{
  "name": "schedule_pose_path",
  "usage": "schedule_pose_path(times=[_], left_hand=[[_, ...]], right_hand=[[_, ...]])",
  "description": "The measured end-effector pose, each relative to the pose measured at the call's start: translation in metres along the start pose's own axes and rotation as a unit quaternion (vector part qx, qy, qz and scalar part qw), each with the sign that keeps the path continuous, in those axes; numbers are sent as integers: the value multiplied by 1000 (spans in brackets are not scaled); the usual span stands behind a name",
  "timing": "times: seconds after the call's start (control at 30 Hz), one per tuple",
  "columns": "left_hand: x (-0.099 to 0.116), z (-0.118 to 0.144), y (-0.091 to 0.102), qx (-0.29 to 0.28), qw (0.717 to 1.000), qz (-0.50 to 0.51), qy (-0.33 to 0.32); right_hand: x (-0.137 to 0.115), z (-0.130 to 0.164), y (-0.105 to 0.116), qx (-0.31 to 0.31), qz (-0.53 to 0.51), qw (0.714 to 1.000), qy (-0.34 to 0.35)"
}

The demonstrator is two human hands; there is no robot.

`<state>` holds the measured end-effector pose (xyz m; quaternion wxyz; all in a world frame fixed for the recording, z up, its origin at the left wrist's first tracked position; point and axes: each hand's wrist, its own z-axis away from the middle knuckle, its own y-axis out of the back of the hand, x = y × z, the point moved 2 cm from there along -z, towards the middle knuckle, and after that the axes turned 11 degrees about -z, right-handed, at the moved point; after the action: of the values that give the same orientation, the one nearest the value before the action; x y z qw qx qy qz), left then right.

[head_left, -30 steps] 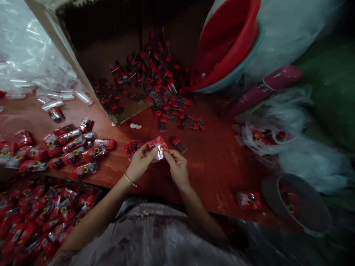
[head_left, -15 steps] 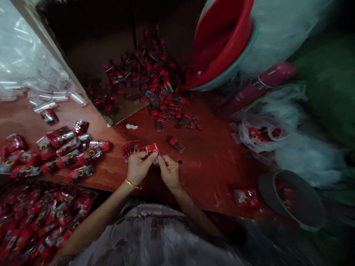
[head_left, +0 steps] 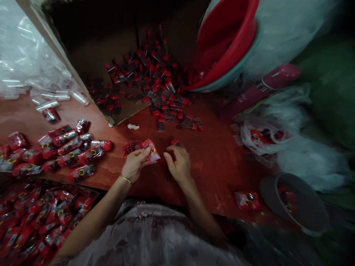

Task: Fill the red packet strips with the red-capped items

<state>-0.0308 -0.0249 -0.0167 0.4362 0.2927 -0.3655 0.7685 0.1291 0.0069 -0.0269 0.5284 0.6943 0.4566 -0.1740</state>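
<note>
My left hand, with a gold bangle at the wrist, pinches a flat red printed packet with a paler lower end. Just beyond its fingers lies a fanned stack of similar red packets on the table. My right hand is apart from the left, thumb held away from the curved fingers. Those fingers reach over a small clear container with a red cap, mostly hidden behind them; whether they touch it I cannot tell. Further back, many such red-capped containers spill out of a cardboard box.
Wrapped red packs lie on the left of the table, above a box full of them. Clear plastic tubes are heaped behind. A red basin, a maroon flask and a grey bucket stand at the right.
My hands were together at the packet. Now the right hand has let go and moved right, over the red-capped container, while the left keeps the packet.
</note>
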Motion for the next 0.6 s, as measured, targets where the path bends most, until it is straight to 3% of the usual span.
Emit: schedule_pose_path(times=[0.1,0.23,0.3,0.4,0.5,0.6], left_hand=[[3,2,0,-17,999,27,31],[5,5,-4,-17,998,42,46],[4,6,-5,-12,998,37,48],[2,5,-4,-3,998,27,48],[0,2,-2,10,999,9,36],[-3,1,-2,23,1000,-15,16]], right_hand=[[24,-6,15,-14,181,983,1],[46,-9,25,-56,240,969,-33],[45,-6,27,-49,197,978,-52],[31,5,32,-55,22,994,-97],[12,22,34,-102,-174,968,-150],[-3,32,33,-115,-250,948,-161]])
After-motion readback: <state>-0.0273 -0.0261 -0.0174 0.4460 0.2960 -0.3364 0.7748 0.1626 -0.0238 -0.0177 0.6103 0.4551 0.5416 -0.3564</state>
